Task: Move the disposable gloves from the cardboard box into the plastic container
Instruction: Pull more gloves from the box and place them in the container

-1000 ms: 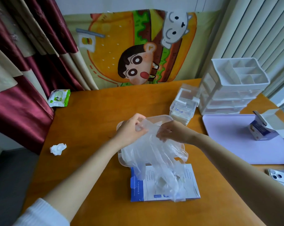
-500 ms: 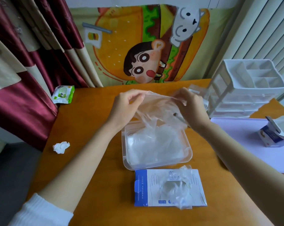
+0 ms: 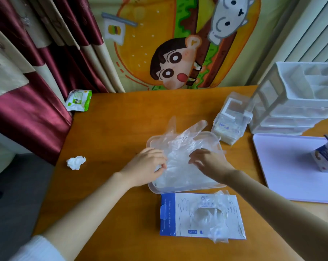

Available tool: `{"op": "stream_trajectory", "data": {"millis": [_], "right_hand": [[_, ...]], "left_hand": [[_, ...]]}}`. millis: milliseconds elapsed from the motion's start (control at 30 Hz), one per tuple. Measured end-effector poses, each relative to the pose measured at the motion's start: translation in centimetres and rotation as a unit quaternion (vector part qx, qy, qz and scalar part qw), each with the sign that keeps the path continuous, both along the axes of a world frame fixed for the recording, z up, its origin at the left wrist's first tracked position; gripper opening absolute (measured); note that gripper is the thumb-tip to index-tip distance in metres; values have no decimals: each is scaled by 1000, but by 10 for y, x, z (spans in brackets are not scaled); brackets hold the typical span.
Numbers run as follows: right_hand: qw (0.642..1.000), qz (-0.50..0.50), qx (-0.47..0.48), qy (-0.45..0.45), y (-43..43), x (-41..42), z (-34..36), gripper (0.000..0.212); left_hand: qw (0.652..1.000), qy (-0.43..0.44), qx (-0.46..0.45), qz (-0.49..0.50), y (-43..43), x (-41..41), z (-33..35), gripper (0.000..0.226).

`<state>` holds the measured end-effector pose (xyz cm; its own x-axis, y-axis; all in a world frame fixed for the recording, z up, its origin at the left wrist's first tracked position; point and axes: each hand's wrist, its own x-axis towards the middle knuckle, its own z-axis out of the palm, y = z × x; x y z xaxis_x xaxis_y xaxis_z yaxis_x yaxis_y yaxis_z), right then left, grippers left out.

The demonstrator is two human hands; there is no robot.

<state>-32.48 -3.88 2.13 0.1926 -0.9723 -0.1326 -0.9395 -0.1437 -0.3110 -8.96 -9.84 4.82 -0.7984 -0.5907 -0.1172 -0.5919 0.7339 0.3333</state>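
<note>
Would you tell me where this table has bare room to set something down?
Free: tabletop between the wipes pack and plastic container; the near edge below the cardboard box; the lilac mat left of the carton. Crowded: the container, where left hand and right hand handle gloves, and by the organizer.

The left hand (image 3: 144, 167) and the right hand (image 3: 211, 162) are both bare. A white, soft-looking sleeve (image 3: 37, 249) sits bunched on the left arm close to the elbow, leaving that forearm uncovered. The right forearm is uncovered as far as the frame edge shows.
</note>
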Motion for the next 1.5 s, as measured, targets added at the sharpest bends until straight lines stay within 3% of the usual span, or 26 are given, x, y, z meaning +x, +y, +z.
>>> {"op": "stream_trajectory", "data": {"millis": [267,467,567,633,733,833,1000,1067,1333,1500], "right_hand": [[978,-3,209,-2,-11,14,-18,29],[953,7,300,-52,-16,15,-9,43],[962,-19,266,-66,-22,16,-3,34],[987,-59,148,-22,-27,18,-4,28],[995,-100,12,-12,-30,23,-13,31],[998,-23,56,-11,-33,32,-22,35],[978,34,169,118,-33,15,-40,75],[970,39,184,157,-31,5,-45,82],[962,55,195,182,-30,-2,-47,81],[968,41,199,144,-31,-7,-48,73]], "left_hand": [[972,-218,-62,-56,-4,-19,-10,27],[992,-115,-27,37,-1,-52,-24,38],[977,-201,-28,64,-1,-63,-47,47],[958,-274,-26,78,-1,-67,-59,56],[942,-327,-49,63,-1,-70,-72,62],[939,-336,-63,47,1,-71,-80,67],[937,-346,-25,41,-2,-71,-84,69],[929,-367,-13,41,-3,-72,-84,74],[886,-460,-56,28,-5,-76,-93,80],[892,-445,-75,18,-5,-73,-86,72]]}}
